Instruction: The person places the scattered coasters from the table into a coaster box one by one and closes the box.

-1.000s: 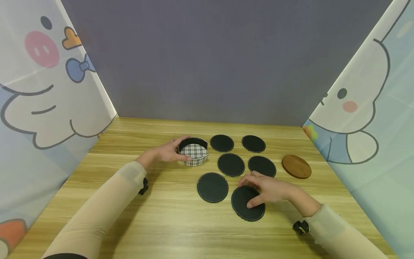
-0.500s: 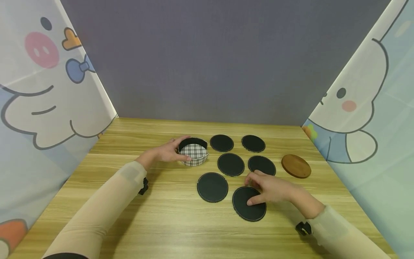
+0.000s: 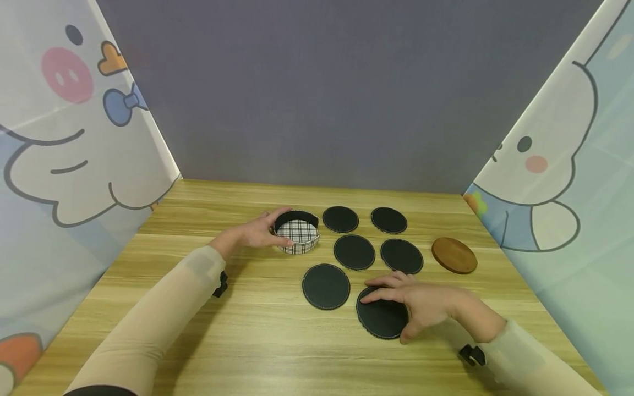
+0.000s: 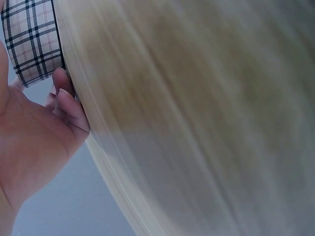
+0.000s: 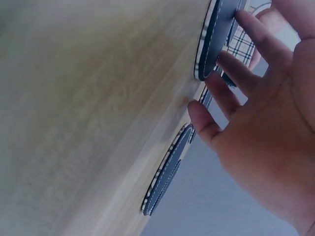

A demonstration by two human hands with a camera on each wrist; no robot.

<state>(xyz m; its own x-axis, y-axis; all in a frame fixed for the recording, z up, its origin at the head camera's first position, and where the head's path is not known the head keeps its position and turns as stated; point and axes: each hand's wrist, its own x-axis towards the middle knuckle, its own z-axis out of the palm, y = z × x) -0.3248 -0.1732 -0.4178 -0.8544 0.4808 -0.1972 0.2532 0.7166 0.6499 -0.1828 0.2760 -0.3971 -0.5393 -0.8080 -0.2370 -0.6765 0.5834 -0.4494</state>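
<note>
My left hand (image 3: 260, 231) holds a round, open-topped coaster holder (image 3: 299, 234) with white and black plaid and a dark inner wall. Its thumb lies on the front wall, and the other fingers reach round the far left side. In the left wrist view, plaid fabric of the coaster holder (image 4: 33, 39) shows above the curled fingers. My right hand (image 3: 423, 301) is spread over the nearest round black coaster (image 3: 378, 319), thumb by its right edge. The right wrist view shows its fingers (image 5: 241, 73) apart, their tips at or just above a stitched coaster (image 5: 219, 34); contact is unclear.
Several more black coasters lie flat and separate, including one to the left (image 3: 326, 286) and one at the back (image 3: 388, 220). A brown wooden disc (image 3: 454, 254) rests at the right. A grey panel (image 3: 322, 93) stands behind the table, with cartoon-printed sheets at both sides.
My right hand has shifted slightly right and spread out: its thumb went from the coaster's top to its right edge, and its fingers now reach across the far side. The left hand stays put.
</note>
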